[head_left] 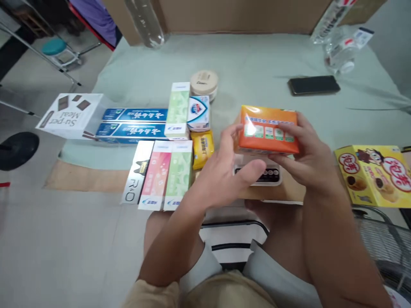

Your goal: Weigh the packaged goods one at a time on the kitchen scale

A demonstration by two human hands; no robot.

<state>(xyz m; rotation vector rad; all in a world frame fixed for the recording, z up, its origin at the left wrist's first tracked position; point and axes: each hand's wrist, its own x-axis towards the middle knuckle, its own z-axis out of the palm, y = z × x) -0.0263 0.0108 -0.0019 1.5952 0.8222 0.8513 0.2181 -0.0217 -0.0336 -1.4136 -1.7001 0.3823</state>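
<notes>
An orange plastic-wrapped package [269,130] is held up above the near part of the table. My right hand [306,152] grips its right end, fingers on the printed face and thumb below. My left hand [221,171] has its fingers against the package's left end, while its thumb sticks out beneath. Partly covered under the package lies a clear-lidded case [272,176] with dark round pieces inside. Left of my left hand are a small yellow packet [203,149], a white and blue soap box [198,112] and a green carton [178,174].
Blue toothpaste boxes [131,130], a white "Su-per Meal" box [72,115], a pink carton [156,173] and a round jar [204,83] stand leftward. A phone [314,85], a clear bottle [340,53] and a yellow snack box [374,175] are rightward. Cardboard [237,17] borders the back.
</notes>
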